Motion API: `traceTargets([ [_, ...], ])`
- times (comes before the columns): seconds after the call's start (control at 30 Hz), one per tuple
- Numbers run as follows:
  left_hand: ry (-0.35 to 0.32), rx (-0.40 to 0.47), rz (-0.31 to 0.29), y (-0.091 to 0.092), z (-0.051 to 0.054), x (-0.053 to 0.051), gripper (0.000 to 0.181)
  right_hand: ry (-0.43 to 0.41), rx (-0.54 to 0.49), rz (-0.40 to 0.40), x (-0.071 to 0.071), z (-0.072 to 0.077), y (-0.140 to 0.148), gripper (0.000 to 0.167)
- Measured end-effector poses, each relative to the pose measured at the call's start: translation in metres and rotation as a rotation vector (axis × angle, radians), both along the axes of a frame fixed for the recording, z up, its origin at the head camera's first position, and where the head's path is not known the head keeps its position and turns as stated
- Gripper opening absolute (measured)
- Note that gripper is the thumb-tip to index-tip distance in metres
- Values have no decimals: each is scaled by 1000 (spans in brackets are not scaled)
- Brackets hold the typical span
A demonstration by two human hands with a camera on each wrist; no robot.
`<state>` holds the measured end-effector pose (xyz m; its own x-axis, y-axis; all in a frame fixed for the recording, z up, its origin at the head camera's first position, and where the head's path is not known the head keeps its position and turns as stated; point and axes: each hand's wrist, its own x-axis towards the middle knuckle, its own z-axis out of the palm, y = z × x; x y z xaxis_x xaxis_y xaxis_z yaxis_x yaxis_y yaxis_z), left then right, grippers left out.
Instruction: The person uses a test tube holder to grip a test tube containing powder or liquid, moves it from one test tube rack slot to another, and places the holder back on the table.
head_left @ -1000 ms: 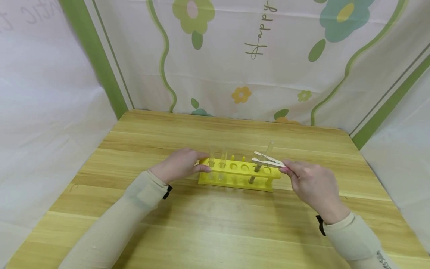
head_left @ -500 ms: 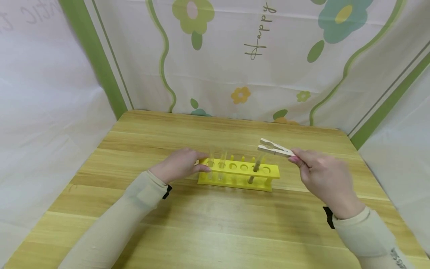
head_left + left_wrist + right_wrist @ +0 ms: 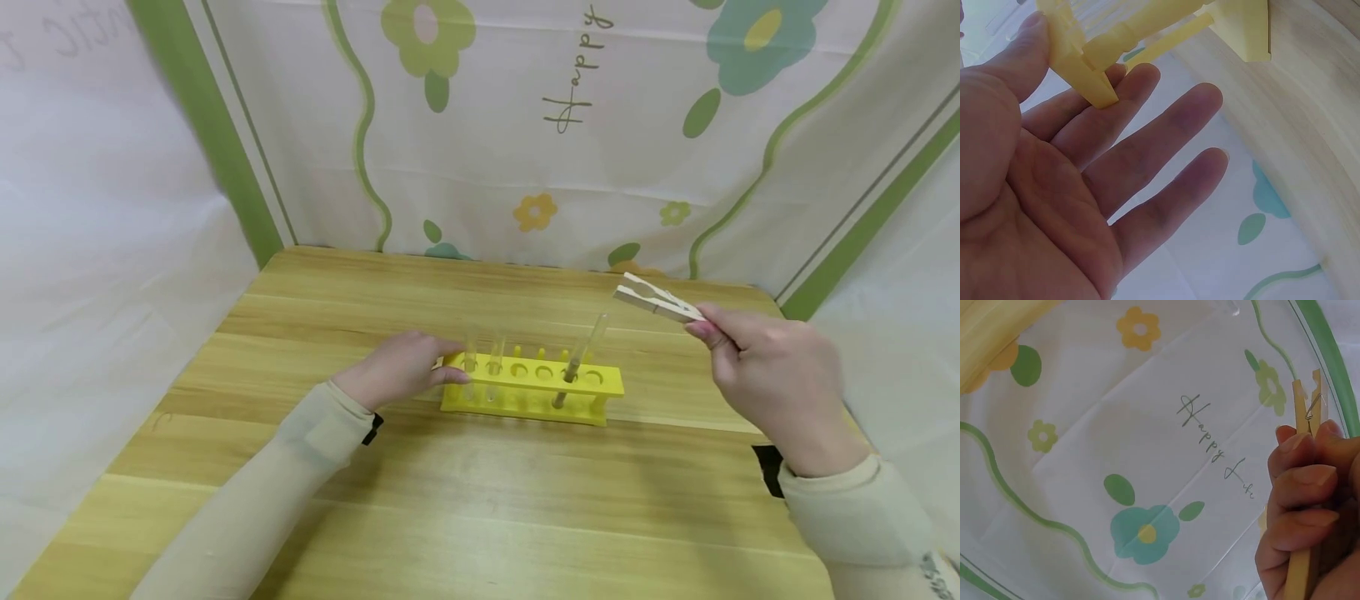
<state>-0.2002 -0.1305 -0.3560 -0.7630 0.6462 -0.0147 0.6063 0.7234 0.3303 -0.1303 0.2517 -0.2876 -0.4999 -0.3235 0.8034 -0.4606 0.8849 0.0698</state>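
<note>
A yellow test tube rack stands on the table. My left hand grips its left end, thumb in front and fingers behind; in the left wrist view the thumb and forefingers hold the rack's end, while the other fingers extend past it. Two clear test tubes sit near that end. A third test tube, dark in its lower part, leans to the right in a hole near the right end. Up and to the right, my right hand holds a wooden test tube clamp with nothing between its jaws.
The wooden table reaches back to a white curtain printed with flowers. More white cloth hangs along the left side, and cloth also closes off the right.
My right hand has drawn the clamp off the dark-bottomed tube and carried it up and right. That tube stays leaning in the rack. The left hand keeps its place.
</note>
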Motion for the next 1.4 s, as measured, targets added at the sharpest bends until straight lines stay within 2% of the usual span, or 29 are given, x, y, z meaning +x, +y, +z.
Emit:
traceTargets([
  [0.17,0,6,-7,0,1,0,56,-15,-24,-33,0,1,8,61],
  [0.37,8,11,-14,0,1,1,56,-159,-14,-34,0,1,19,21],
  [0.43,4,7,-11,0,1,0,56,-209,-20,-42,-1,0,22,17],
  [0.67,8,2,-9,0,0,0,57,-381,-93,-148,-10,-14,38,24],
  [0.87,-1,-8,-2,0,0,0,57,-544,-53,-256,-22,-27,60,34],
  [0.97,4,-4,-8,0,1,0,57,-632,-65,-263,-32,-37,71,37],
  [1.2,2,0,-6,0,2,0,56,-903,-131,-288,-59,-64,96,48],
  [1.4,-11,-2,-2,0,1,-1,56,-1000,-203,-290,-77,-88,100,47],
])
